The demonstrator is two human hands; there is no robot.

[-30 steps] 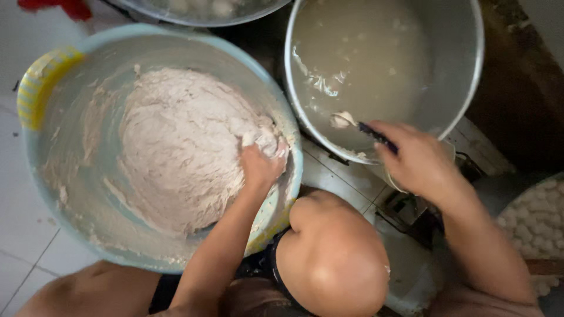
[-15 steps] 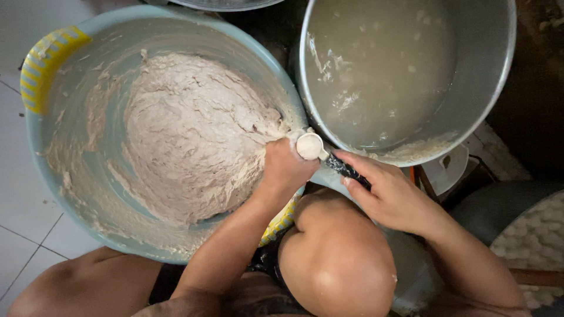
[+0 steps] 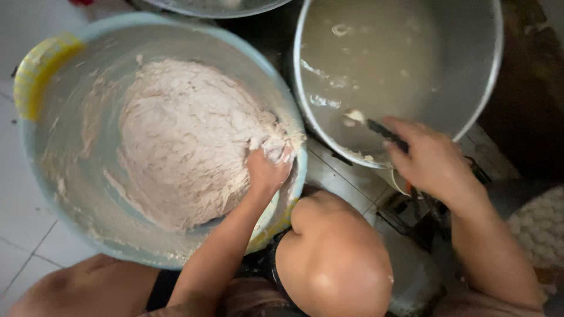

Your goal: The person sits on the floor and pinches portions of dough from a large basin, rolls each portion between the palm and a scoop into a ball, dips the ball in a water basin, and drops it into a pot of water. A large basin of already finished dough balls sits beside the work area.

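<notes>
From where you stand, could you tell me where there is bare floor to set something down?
White tiled floor left of the blue basin is bare. Between basin and metal pot only a narrow tile strip shows, hemmed by the knee.

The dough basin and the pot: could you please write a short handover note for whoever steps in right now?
Left hand: open, fingers pressed into the dough at the right side of the blue basin.
Right hand: shut on a dark-handled scoop, its white bowl dipped in the cloudy liquid in the metal pot.
Done: flour is wetted into a shaggy mass.
Left: dry flour on the basin wall is not worked in; the dough looks rough, so likely more liquid and kneading.
</notes>
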